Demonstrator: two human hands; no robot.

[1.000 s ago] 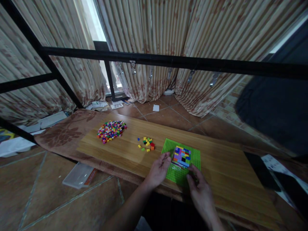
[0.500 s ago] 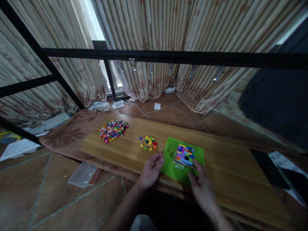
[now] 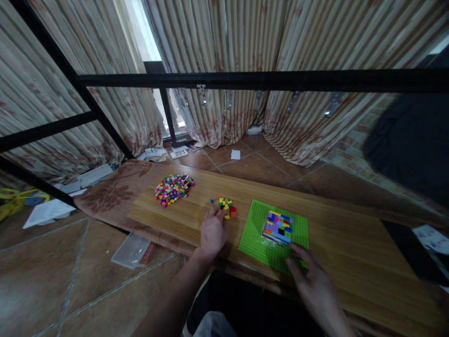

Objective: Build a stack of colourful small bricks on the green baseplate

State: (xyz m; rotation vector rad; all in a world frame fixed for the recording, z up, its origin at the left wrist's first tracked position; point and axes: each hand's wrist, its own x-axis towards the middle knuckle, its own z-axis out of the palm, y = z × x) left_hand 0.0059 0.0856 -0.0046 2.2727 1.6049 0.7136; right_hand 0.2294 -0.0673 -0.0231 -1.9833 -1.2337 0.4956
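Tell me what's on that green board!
A colourful block build sits on the green board, with something shiny at its near side, too small to name. The board under the build is covered, and the right hand hides part of the near right corner.

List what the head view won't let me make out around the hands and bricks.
Head view:
Left hand: its own back hides whether it holds a brick.
Right hand: blurred; contact with the brick build is uncertain.
Brick pile: pieces too small to count.
Dark shape, upper right: cut off by the right edge.
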